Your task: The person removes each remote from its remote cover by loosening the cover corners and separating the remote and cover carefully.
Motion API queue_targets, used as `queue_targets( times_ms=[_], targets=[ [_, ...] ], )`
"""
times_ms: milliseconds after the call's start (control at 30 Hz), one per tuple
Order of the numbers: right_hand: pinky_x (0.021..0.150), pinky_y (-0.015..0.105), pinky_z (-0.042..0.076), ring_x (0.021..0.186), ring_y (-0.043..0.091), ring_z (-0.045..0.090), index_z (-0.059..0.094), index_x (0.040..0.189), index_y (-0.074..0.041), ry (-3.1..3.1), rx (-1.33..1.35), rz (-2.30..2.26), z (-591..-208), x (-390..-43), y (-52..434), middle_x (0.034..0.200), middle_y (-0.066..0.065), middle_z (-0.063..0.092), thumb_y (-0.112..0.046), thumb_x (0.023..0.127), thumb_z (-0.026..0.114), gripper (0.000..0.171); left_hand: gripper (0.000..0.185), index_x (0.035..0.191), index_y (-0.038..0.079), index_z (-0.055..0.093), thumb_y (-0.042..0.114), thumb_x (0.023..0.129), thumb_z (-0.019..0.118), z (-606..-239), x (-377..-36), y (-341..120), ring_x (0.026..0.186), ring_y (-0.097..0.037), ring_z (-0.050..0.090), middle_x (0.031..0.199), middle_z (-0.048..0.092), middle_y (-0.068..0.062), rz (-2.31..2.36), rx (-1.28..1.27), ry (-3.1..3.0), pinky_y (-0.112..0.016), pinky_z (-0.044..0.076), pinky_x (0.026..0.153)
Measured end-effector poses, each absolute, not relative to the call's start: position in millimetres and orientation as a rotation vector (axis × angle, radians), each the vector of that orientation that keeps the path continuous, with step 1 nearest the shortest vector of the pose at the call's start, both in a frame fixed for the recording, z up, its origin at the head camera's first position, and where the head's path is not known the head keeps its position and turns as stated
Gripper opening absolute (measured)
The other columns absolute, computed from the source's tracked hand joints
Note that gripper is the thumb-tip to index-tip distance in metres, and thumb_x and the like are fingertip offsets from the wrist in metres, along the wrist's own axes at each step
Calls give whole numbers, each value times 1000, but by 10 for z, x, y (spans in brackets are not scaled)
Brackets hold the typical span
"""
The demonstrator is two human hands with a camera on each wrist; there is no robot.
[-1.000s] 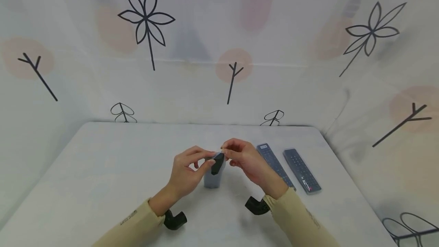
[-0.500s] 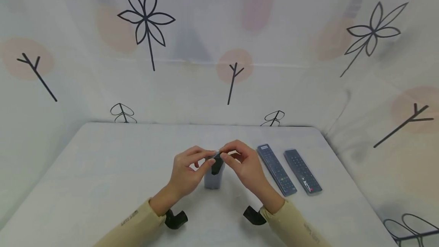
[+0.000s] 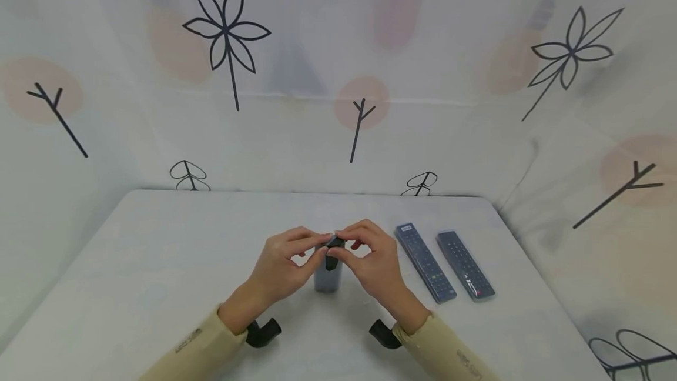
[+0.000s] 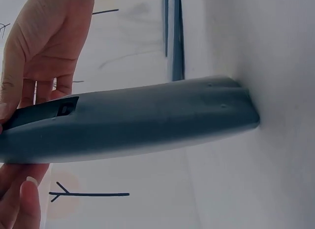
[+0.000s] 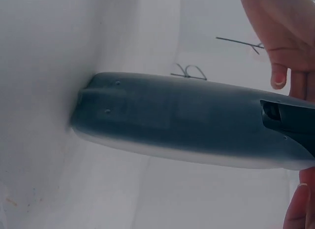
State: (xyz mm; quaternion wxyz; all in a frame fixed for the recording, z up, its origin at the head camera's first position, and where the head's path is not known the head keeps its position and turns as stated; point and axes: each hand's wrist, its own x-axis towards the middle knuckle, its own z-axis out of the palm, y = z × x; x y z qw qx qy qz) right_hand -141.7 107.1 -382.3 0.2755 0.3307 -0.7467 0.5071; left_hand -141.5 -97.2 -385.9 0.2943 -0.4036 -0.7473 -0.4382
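A remote control [image 3: 327, 281] in a pale, translucent sleeve stands on end on the white table, its lower end at the tabletop in both wrist views. Near its top, a dark uncovered patch [image 4: 42, 112] with a small latch-like notch shows on the broad face. My left hand [image 3: 280, 263] pinches the upper end from the left, thumb on the near face and fingers at the top edge. From the right, my right hand [image 3: 378, 260] pinches the same end, its thumb close to the left one. The thumbs partly hide the dark patch in the head view.
Two more remote controls, a longer one [image 3: 425, 262] and a shorter one [image 3: 466, 264], lie buttons up on the table [image 3: 185, 251] to the right. Black curved pieces [image 3: 264, 333] stick out at both wrists. A patterned cloth [image 3: 296, 134] hangs behind.
My right hand has shifted left, its thumb coming round from the right edge onto the near face of the remote. Less of the dark patch shows. My left hand keeps its grip.
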Motion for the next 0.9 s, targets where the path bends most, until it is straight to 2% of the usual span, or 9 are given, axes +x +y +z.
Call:
queue_targets(
  times_ms=[167,300,433,533,667,767,900],
  targets=[
    [63,29,50,80,18,63,75,102,-6,-1962,912,1344,-3850,-1424,1052,92,4,67,2,69,88,36,26,106,5,77,1,82,72,-3843,-1425,-975,68,-11,66,88,73,-2,-1052,-1082,-1966,-15,48,53],
    [61,29,49,79,18,62,75,102,-7,-1956,905,1342,-3861,-1425,1046,92,4,67,0,70,88,35,29,103,4,77,-3,76,70,-3822,-1425,-958,59,-7,63,87,74,-4,-960,-1077,-1943,-11,43,49],
    [60,30,48,79,20,62,74,102,-7,-1967,887,1338,-3873,-1420,1048,92,3,67,0,71,88,35,33,105,2,76,-5,74,67,-3802,-1411,-934,59,-8,65,88,75,-7,-865,-1081,-1922,-12,46,52],
    [60,29,47,79,21,61,74,101,-8,-1985,870,1344,-3887,-1411,1050,93,2,67,-1,72,88,33,35,106,1,75,-9,74,66,-3802,-1397,-926,59,-8,64,87,75,-8,-832,-1067,-1919,-13,48,53],
    [61,25,45,79,17,60,73,102,-8,-1989,868,1347,-3898,-1386,1043,94,1,65,-3,72,88,33,36,105,1,76,-12,74,63,-3808,-1378,-939,51,-3,50,86,74,-7,-850,-1050,-1923,-9,39,47],
    [60,26,45,80,14,59,73,102,-8,-1981,879,1346,-3890,-1377,1041,94,1,65,-1,72,87,34,35,107,1,75,-9,77,61,-3800,-1361,-959,53,-4,54,89,74,-7,-885,-1074,-1929,-9,40,48],
    [60,28,46,81,15,60,73,102,-7,-1980,878,1364,-3884,-1385,1037,94,2,65,1,71,87,35,27,109,2,75,1,83,66,-3786,-1360,-974,62,-10,64,91,75,-6,-931,-1104,-1954,-12,46,50]
  ],
)
